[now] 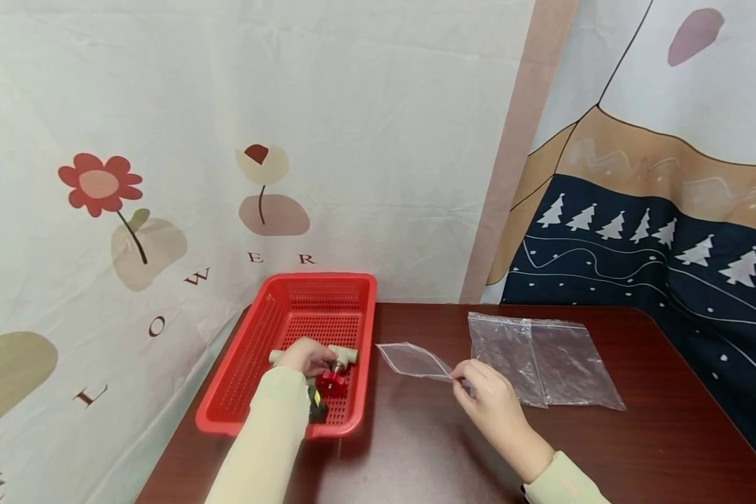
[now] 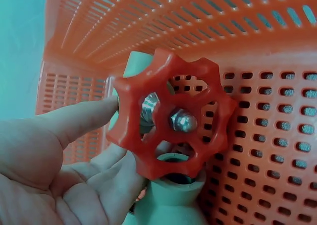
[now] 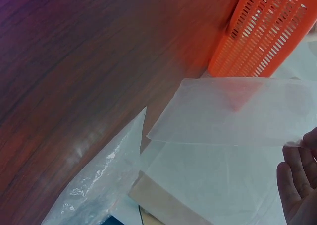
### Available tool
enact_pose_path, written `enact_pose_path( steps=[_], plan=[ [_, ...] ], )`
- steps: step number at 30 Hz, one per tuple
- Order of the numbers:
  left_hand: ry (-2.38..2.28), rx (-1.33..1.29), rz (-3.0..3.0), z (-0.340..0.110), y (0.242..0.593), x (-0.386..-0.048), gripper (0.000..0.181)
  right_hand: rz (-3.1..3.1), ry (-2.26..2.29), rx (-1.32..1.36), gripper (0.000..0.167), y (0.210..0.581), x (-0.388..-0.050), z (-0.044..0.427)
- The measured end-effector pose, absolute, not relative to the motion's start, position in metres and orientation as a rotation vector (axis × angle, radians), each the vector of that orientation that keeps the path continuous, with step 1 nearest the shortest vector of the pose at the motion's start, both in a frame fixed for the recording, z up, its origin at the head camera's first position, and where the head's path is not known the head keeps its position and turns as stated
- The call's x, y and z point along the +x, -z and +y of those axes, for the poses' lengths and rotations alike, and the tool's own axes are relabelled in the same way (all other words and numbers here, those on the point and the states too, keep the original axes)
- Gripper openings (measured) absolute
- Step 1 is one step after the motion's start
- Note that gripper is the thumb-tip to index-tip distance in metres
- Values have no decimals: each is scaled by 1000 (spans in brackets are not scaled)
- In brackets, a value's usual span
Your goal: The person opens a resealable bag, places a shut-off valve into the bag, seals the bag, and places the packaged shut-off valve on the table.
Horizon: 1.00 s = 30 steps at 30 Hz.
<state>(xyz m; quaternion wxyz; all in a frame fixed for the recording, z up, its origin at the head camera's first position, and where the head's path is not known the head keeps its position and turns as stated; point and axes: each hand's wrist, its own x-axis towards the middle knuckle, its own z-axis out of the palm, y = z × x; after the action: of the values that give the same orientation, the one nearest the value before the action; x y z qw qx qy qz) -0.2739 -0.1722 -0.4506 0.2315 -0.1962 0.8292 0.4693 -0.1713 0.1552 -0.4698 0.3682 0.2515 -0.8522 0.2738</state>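
Observation:
In the head view my left hand (image 1: 306, 355) reaches into a red plastic basket (image 1: 365, 301). It grips a valve with a red handwheel (image 2: 171, 116) and a pale pipe body; in the left wrist view the thumb lies by the wheel and the other fingers go behind it, partly hidden. A pale pipe end (image 1: 276, 356) shows left of this hand, and a black item with a yellow mark (image 1: 318, 406) lies below the wheel. Right of the basket, my right hand (image 1: 493, 395) pinches a clear plastic bag (image 1: 416, 360) by one edge, its mouth spread apart.
More clear zip bags (image 1: 557, 360) lie flat on the brown table (image 1: 416, 448), beyond and right of my right hand. A printed cloth (image 1: 384, 140) hangs behind the table and along its left side. The basket's raised walls surround my left hand.

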Motion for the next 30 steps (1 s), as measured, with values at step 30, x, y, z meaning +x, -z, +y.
enact_pose_path(
  steps=[30],
  plan=[
    [-1542,-574,2079,-171,450,-265,46,-2200,-705,650,20,470,-171,156]
  ],
)
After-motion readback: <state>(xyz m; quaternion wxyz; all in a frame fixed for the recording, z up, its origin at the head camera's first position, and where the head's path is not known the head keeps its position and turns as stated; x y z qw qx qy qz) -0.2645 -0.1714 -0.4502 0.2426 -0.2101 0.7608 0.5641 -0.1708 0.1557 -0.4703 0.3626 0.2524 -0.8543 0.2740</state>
